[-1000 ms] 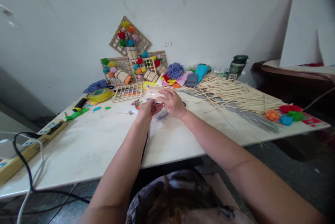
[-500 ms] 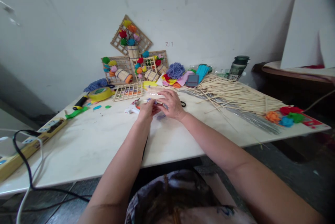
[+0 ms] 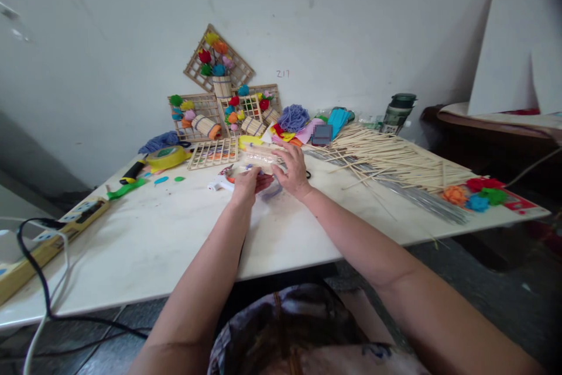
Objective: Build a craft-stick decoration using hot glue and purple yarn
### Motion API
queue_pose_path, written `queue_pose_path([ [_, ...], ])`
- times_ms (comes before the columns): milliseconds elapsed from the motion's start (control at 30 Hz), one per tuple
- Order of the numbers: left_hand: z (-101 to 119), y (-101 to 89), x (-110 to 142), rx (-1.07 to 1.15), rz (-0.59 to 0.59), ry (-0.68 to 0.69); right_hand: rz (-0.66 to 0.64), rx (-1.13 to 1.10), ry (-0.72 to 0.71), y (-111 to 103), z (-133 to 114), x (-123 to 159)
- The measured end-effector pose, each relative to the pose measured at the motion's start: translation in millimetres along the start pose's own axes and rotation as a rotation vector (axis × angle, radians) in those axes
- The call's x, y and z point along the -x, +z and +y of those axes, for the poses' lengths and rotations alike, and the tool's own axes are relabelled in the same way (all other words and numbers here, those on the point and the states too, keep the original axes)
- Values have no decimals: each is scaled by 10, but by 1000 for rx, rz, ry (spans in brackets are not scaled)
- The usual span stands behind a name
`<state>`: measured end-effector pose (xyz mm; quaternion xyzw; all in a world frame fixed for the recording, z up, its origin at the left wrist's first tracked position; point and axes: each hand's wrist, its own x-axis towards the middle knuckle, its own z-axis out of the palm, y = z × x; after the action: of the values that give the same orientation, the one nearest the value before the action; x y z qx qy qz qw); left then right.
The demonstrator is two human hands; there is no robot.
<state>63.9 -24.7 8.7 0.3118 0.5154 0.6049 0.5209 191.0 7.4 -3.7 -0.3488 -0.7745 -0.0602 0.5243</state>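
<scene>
My left hand (image 3: pixel 249 183) is closed just above the white table, thumb pressed toward the fingers. A bit of purple yarn (image 3: pixel 249 167) shows at its fingertips, and a blurred purplish strand hangs below. My right hand (image 3: pixel 293 170) is beside it, fingers apart and curved, with nothing plainly gripped. Just beyond both hands lies a pale bundle of sticks in shiny clear wrap (image 3: pixel 260 156); whether the right fingertips touch it I cannot tell. A white glue gun (image 3: pixel 218 183) and small pliers (image 3: pixel 228 171) lie left of my left hand, partly hidden.
Stick lattices with colourful flowers (image 3: pixel 219 59) lean on the wall. A flat lattice (image 3: pixel 213 154), yellow tape roll (image 3: pixel 167 158) and power strip (image 3: pixel 83 211) are on the left. On the right are loose sticks (image 3: pixel 395 155), metal wires (image 3: pixel 421 202), crepe-paper pieces (image 3: pixel 477 203) and a bottle (image 3: pixel 398 113).
My right hand has drawn away from my left and slightly right, its fingers spreading. More of the wrapped stick bundle shows. My left hand stays in nearly the same place.
</scene>
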Motion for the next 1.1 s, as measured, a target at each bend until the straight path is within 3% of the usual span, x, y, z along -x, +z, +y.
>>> queue_pose_path([
  [233,37,-13,44,10,-13,45,50,-195,338,-9,224,-42],
  [367,41,-33,34,50,-14,73,-25,-58,460,-41,368,-54],
  [500,42,-43,16,110,15,95,-149,70,459,-35,406,-38],
  [733,48,-29,41,164,4,84,-331,-43,442,3,273,-28],
  [967,34,-29,28,167,68,80,-604,462,462,-152,231,-72],
  [1100,32,-33,17,169,103,74,-767,506,488,-180,223,-83],
])
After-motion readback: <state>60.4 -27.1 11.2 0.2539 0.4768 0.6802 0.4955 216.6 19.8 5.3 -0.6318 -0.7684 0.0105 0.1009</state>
